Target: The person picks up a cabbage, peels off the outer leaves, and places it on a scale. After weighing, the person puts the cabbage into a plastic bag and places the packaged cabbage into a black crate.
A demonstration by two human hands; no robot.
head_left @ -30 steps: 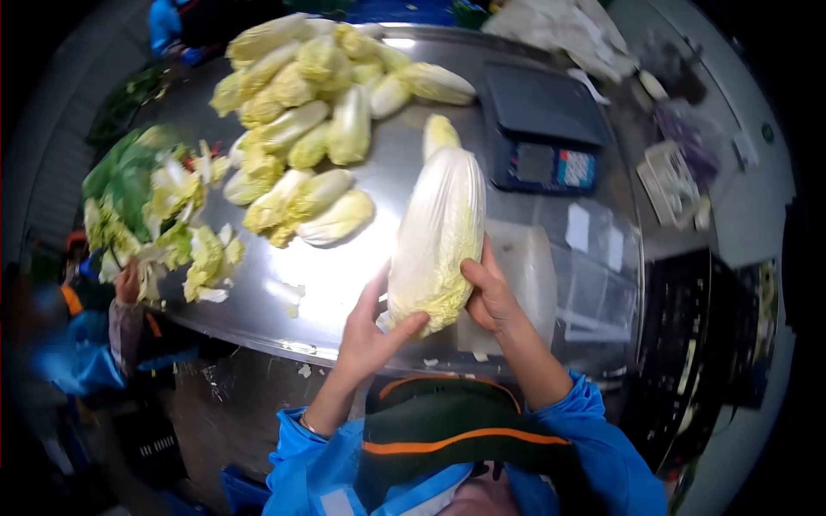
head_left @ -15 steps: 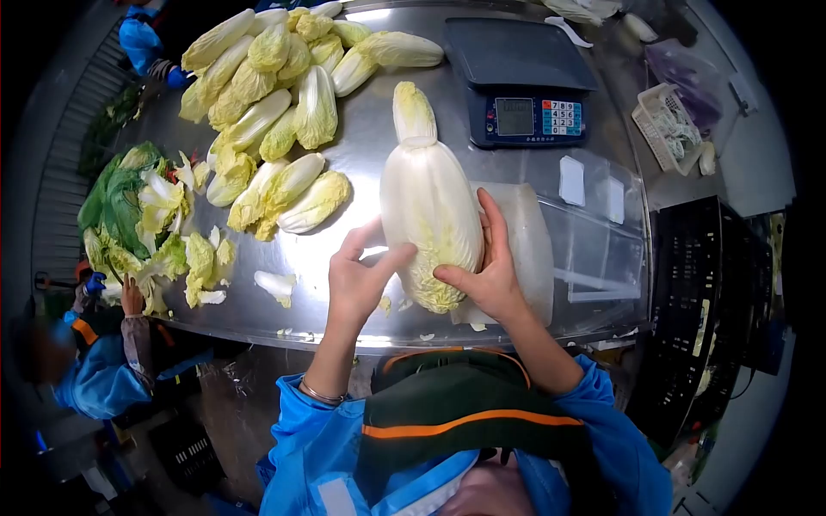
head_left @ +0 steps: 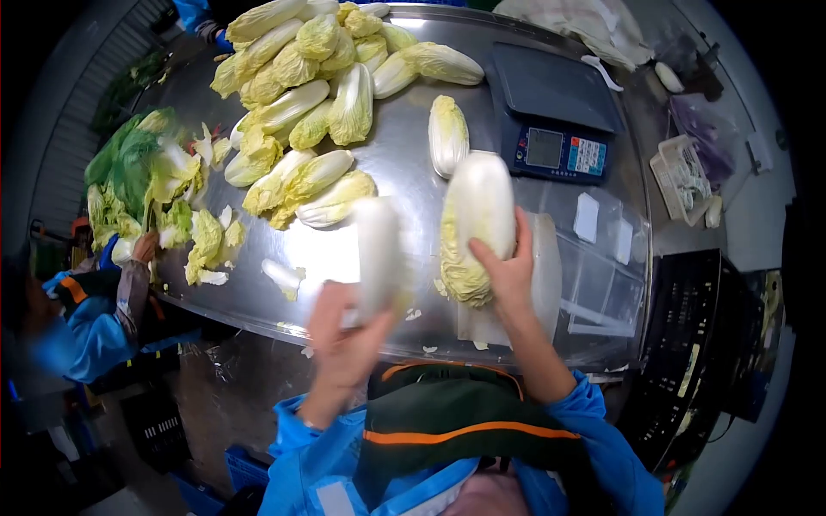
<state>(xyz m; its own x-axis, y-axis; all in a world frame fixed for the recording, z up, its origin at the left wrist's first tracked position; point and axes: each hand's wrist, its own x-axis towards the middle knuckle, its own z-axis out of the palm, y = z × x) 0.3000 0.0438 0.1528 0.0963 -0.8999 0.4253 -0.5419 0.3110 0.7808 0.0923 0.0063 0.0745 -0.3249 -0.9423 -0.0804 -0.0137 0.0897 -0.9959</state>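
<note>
My right hand (head_left: 506, 275) grips the lower right side of a napa cabbage (head_left: 480, 206), its white base pointing away from me and its yellow leafy end near me. In my left hand (head_left: 346, 331) is a long white cabbage leaf (head_left: 379, 249), smeared by motion and apart from the cabbage head. Just beyond the held head lies another napa cabbage (head_left: 449, 136) on the metal table. A translucent sheet (head_left: 542, 279) lies under my right hand.
A heap of napa cabbages (head_left: 297, 73) fills the back left. A digital scale (head_left: 555, 112) stands at the back right, with clear plastic pieces (head_left: 607, 275) nearer. Left of me, a co-worker's hand (head_left: 144, 248) is by loose leaves and a green net bag (head_left: 129, 168). Black crates (head_left: 684, 361) stand to my right.
My left hand has come away leftward from the cabbage head with a white leaf in it. My right hand still holds the head. The whole view has shifted.
</note>
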